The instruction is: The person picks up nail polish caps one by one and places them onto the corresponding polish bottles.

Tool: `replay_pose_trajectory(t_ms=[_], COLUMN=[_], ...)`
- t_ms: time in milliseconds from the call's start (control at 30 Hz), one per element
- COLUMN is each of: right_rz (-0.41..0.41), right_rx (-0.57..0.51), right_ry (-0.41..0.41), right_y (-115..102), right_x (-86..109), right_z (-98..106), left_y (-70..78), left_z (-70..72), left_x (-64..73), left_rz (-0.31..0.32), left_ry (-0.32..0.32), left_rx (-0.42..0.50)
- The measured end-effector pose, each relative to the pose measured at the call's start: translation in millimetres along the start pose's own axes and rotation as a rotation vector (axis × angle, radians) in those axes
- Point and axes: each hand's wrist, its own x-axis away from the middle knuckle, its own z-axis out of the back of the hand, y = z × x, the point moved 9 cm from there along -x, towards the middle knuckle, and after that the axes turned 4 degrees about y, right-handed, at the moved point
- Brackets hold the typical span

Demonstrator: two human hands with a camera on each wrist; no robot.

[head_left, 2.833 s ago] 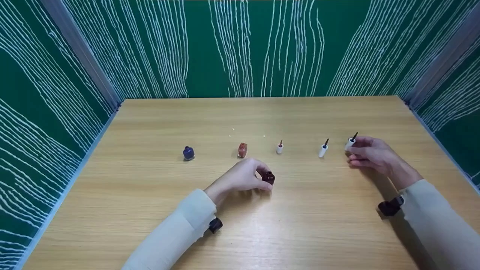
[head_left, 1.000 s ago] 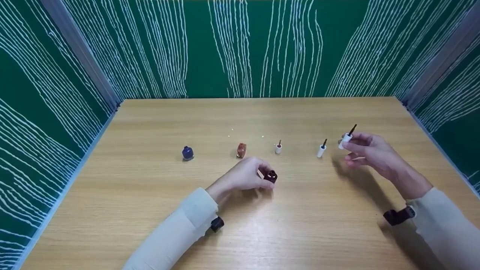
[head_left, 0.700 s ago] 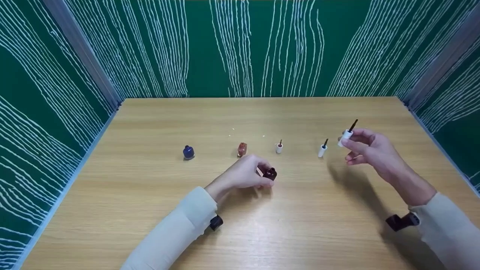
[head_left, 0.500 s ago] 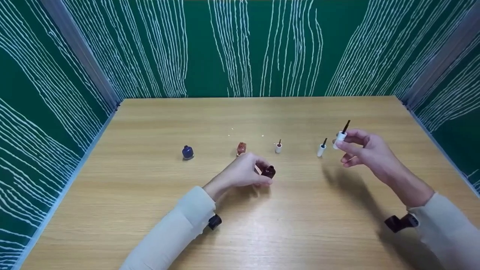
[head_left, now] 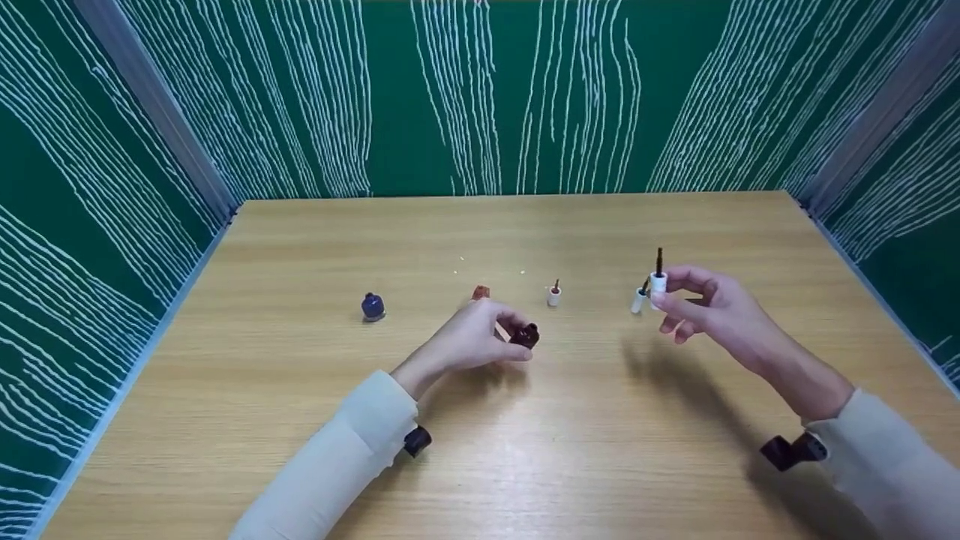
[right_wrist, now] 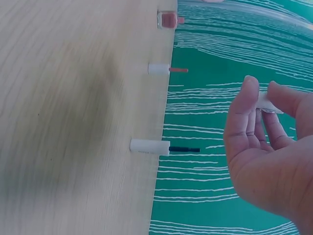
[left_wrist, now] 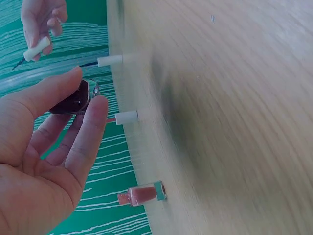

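Note:
My left hand [head_left: 476,337] pinches an uncapped dark red nail polish bottle [head_left: 525,337] between thumb and fingers, its neck tilted up; the left wrist view shows the bottle raised off the table. To the right, my right hand [head_left: 712,311] pinches a white nail polish cap [head_left: 658,283], its dark brush pointing up. Close behind that cap a second white cap [head_left: 638,301] with a dark brush stands on the table, partly overlapped in the head view. A shorter white cap [head_left: 553,297] with a reddish brush stands between the hands. The orange-red bottle [left_wrist: 143,195] is partly hidden by my left hand in the head view.
A dark blue nail polish bottle [head_left: 373,307], uncapped, stands on the wooden table [head_left: 300,247] at the left. Tiny white specks lie behind the row. Green panels [head_left: 405,97] with white lines enclose the table's back and sides.
My right hand has lifted the white cap off the table and carried it left, brush turning upright. My left hand has raised the dark red bottle and shifted slightly left and away.

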Motion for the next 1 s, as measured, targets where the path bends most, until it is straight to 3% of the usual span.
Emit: replay_pose_trajectory(t_ms=[1000], right_rz=[0.026], right_rx=[0.03], right_ry=[-0.143], right_y=[-1], right_x=[2.3], right_z=[-40], left_y=[-5.4], left_z=[9.8], left_x=[8.7], left_rz=[-0.03], left_ry=[0.013], left_rx=[0.055])
